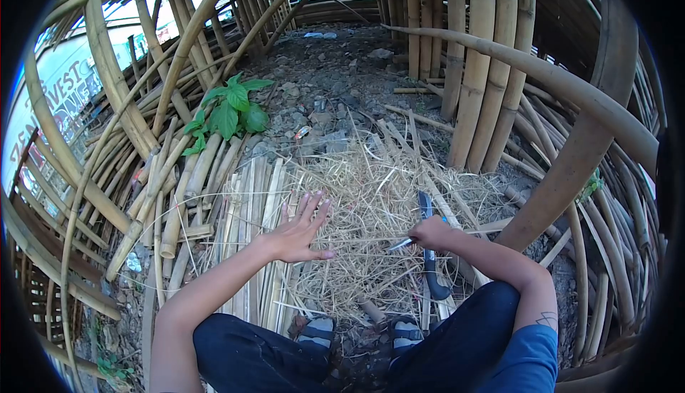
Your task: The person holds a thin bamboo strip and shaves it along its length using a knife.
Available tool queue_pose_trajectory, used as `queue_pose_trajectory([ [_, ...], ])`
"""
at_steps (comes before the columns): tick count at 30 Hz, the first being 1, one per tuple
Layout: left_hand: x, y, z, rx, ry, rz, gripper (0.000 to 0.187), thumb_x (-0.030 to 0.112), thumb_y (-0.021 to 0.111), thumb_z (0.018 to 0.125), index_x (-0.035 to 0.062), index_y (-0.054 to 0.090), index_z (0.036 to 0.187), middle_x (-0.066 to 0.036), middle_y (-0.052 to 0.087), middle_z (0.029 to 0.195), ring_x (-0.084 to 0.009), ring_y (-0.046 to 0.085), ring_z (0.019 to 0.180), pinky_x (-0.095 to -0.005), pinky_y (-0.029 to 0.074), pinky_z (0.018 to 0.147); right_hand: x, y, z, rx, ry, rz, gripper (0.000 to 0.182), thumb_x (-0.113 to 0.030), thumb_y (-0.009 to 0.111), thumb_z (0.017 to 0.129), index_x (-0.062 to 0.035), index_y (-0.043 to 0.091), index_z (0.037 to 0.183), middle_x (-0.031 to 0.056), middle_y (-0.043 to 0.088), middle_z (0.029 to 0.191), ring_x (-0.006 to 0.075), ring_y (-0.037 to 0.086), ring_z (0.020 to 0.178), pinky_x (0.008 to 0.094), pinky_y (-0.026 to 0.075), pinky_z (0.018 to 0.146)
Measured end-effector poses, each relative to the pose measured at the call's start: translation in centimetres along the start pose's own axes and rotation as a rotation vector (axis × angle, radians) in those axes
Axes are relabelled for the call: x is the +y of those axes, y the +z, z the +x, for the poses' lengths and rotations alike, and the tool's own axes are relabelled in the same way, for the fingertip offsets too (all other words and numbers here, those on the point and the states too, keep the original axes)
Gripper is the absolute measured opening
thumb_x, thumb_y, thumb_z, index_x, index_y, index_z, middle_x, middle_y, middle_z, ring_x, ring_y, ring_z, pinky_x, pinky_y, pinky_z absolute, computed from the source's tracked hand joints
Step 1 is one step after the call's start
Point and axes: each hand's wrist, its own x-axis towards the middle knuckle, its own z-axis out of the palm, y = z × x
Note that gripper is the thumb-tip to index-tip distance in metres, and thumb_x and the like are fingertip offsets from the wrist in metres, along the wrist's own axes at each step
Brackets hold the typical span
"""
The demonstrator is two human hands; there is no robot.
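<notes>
From where I stand, there's open air over the shavings (357,197) between the left hand (300,232) and the right hand (430,234), though the knife (401,244) points into that gap. Ahead, a hand could pass above the rubble (307,93), left of the upright poles (481,93). The slanted post (567,172) blocks the right side; the knees hem in the near side.

Left hand (300,233), open, at right edge of split-bamboo strips (251,211); right hand (432,234), closed on knife (402,244), near right edge of bamboo shavings (349,204); black-handled tool (432,271) beneath.
</notes>
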Motion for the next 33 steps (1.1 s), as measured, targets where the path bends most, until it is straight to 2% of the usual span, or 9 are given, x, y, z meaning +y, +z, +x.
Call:
queue_pose_trajectory([
  [4,-1.7,1.4,-0.1,-0.055,-0.002,0.021,0.11,0.072,0.045,0.082,0.0014,-0.007,0.148,-0.026,0.0,0.154,-0.0418,-0.008,0.142,-0.062,0.009,0.111,2.0,-1.5,0.4,0.339,-0.179,-0.054,0.01,-0.019,0.065,0.072,-0.0117,0.06,0.075,0.0048,0.061,0.069,0.0265,0.064,0.065,0.041,0.048,0.054],
  [6,-2.2,2.2,-0.1,-0.115,-0.004,-0.039,0.102,0.064,0.049,0.086,0.0018,-0.001,0.149,-0.026,0.008,0.153,-0.0415,0.008,0.142,-0.0577,0.014,0.113,2.1,-2.5,0.2,0.518,-0.202,-0.073,0.007,-0.013,0.066,0.07,-0.0119,0.059,0.071,0.0039,0.057,0.066,0.0244,0.062,0.061,0.0395,0.047,0.052],
  [7,-2.2,2.7,-0.6,-0.001,0.053,-0.046,0.076,0.048,0.052,0.092,0.0009,0.024,0.145,-0.027,0.044,0.134,-0.0375,0.046,0.125,-0.0502,0.036,0.105,2.0,-3.3,-0.1,0.536,-0.187,-0.082,0.008,-0.014,0.066,0.071,-0.0121,0.058,0.07,0.0036,0.056,0.066,0.0239,0.061,0.06,0.0394,0.046,0.052],
  [10,-2.0,2.3,-0.1,-0.207,-0.022,-0.53,0.043,0.032,0.052,0.096,0.0004,0.052,0.126,-0.016,0.066,0.093,-0.0257,0.067,0.091,-0.0395,0.051,0.082,2.4,-3.8,-0.5,0.629,-0.163,-0.124,0.012,-0.018,0.07,0.07,-0.013,0.059,0.072,0.0029,0.055,0.067,0.0225,0.058,0.06,0.0385,0.045,0.051],
  [11,-1.5,2.4,-0.3,-0.184,-0.129,-0.725,0.026,0.021,0.051,0.097,-0.0003,0.064,0.106,-0.006,0.059,0.062,-0.0148,0.064,0.064,-0.0309,0.048,0.061,2.3,-3.9,-0.8,0.605,-0.162,-0.11,0.012,-0.018,0.07,0.07,-0.013,0.059,0.072,0.0029,0.055,0.067,0.0225,0.058,0.06,0.0385,0.045,0.051],
  [16,-2.6,4.2,-0.6,-0.073,-0.113,-0.792,0.025,0.019,0.052,0.097,-0.002,0.065,0.101,-0.001,0.051,0.061,-0.0089,0.047,0.057,-0.0265,0.041,0.056,0.9,-7.4,-1.5,0.914,0.116,0.082,0.03,-0.027,0.081,0.064,-0.0119,0.065,0.084,0.0024,0.06,0.08,0.0207,0.061,0.066,0.0336,0.047,0.057],
  [20,-3.8,4.8,-0.3,-0.026,-0.177,-1.02,0.027,0.02,0.049,0.099,-0.0022,0.064,0.101,0.002,0.048,0.061,-0.0071,0.042,0.056,-0.0252,0.038,0.053,0.8,-6.8,-0.4,1.133,0.309,0.467,0.042,-0.05,0.062,0.085,-0.0085,0.064,0.087,0.0032,0.059,0.077,0.0169,0.061,0.067,0.0286,0.045,0.055],
  [24,-1.5,1.7,0.1,-0.039,-0.319,-1.306,0.028,0.02,0.044,0.101,-0.0001,0.062,0.108,0.004,0.044,0.063,-0.0043,0.037,0.055,-0.0201,0.031,0.046,-2.4,-9.0,1.4,0.445,0.523,1.558,0.049,-0.049,0.043,0.098,-0.0045,0.057,0.082,0.0009,0.055,0.072,0.0081,0.046,0.056,0.0233,0.039,0.048],
  [33,4.5,-3.5,0.9,0.156,-0.076,-1.493,0.034,0.01,0.043,0.1,0.0034,0.046,0.134,0.001,0.051,0.079,-0.0024,0.036,0.057,-0.0172,0.03,0.049,-10.3,-12.5,3.2,-0.108,-0.151,1.75,0.027,-0.025,0.046,0.101,-0.0024,0.059,0.094,0.0029,0.06,0.068,0.0067,0.047,0.047,0.0195,0.039,0.045],
])
